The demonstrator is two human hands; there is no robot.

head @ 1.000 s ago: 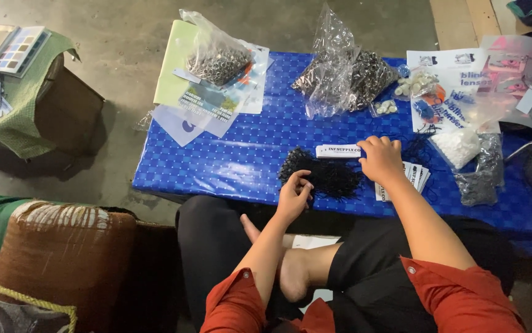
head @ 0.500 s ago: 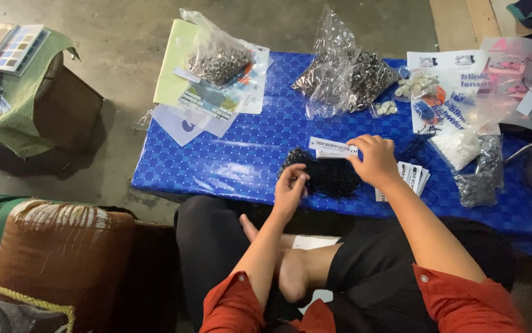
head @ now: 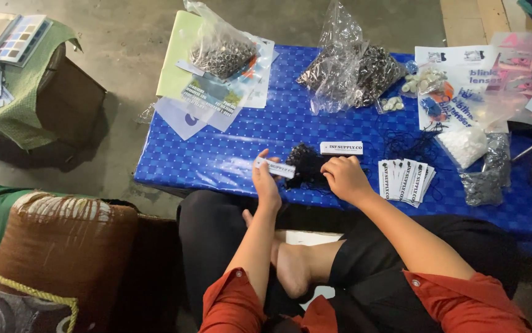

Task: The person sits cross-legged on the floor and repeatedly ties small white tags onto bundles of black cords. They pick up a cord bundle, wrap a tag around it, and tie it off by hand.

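We pinch white tag [head: 275, 167] in left hand [head: 266, 184], left of black cord pile [head: 306, 168]; right hand [head: 346, 177] rests curled on pile, grip unclear. Second white tag [head: 341, 147] beyond pile; tag stack [head: 405, 179] right.

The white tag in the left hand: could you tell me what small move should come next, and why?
Probably the right hand should pinch one string from the black string pile it rests on, since the left hand holds the white tag beside that pile with no string visibly attached.
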